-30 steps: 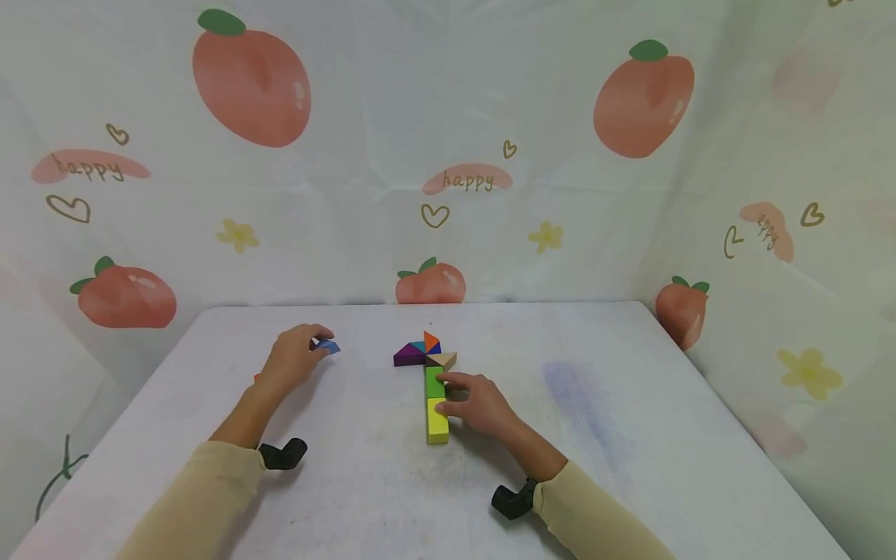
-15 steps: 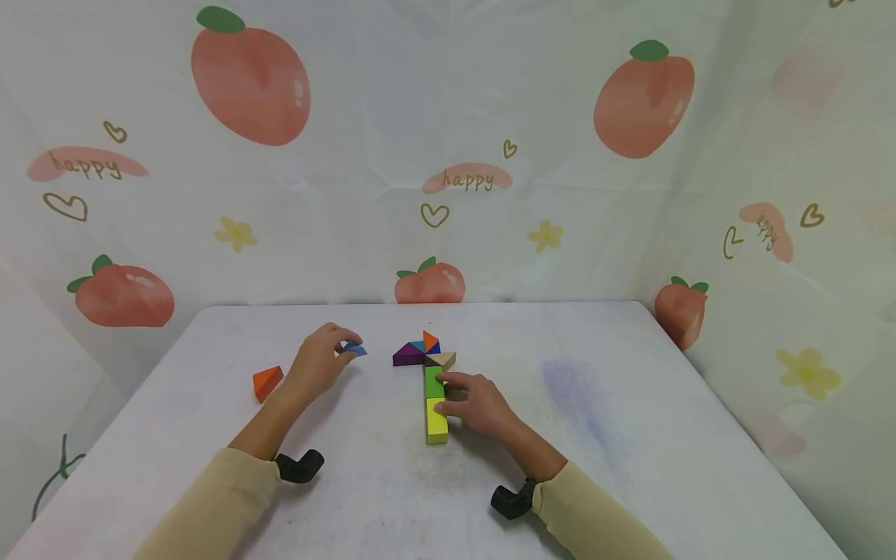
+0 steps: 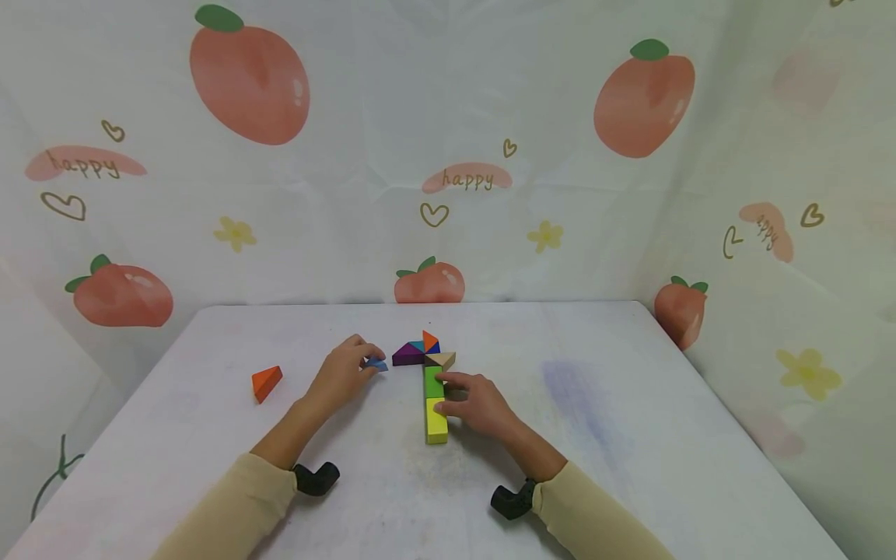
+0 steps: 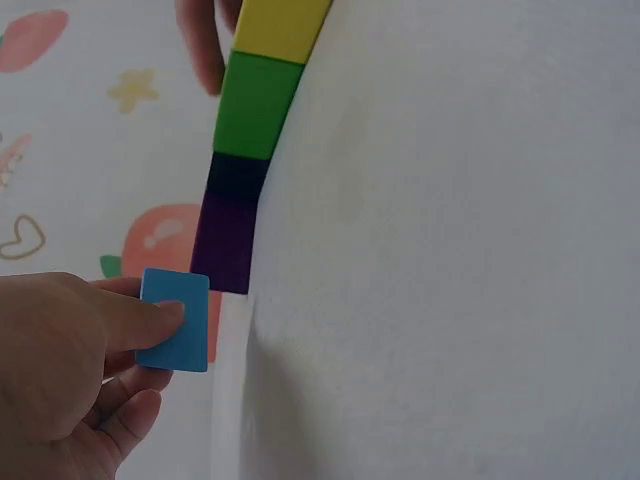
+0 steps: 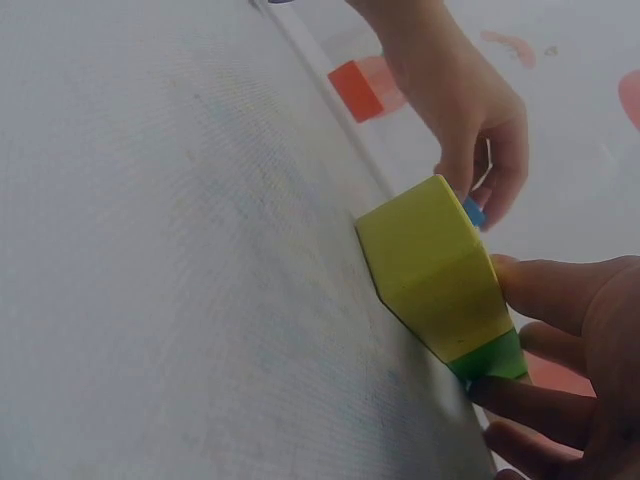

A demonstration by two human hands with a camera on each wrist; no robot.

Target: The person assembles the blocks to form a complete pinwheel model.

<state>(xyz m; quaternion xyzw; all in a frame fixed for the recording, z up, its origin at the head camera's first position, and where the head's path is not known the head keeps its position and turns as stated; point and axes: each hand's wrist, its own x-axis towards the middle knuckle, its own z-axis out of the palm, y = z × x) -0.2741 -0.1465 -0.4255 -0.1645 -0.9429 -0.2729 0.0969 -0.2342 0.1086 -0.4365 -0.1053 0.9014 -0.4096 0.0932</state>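
Note:
My left hand (image 3: 343, 375) pinches a light blue triangular block (image 3: 379, 364) between thumb and fingers, just left of a purple block (image 3: 407, 358). In the left wrist view one flat face of the blue block (image 4: 172, 338) is turned to the camera. My right hand (image 3: 484, 406) rests its thumb on a yellow block (image 3: 437, 428) and a finger on a green block (image 3: 433, 383), which stand end to end. Beyond them lie a tan triangle (image 3: 443, 359), an upright orange triangle (image 3: 430, 342) and small teal and dark blue pieces, touching in a cluster.
A loose orange triangular block (image 3: 266, 384) lies on the white table (image 3: 378, 498), to the left of my left forearm. Behind the table hangs a printed cloth (image 3: 336, 233). A black device (image 3: 514, 501) sits at each wrist.
My left hand has carried the light blue block to the right and slightly nearer me, toward the purple block. The loose orange block has come out from behind that arm. My right hand stays put.

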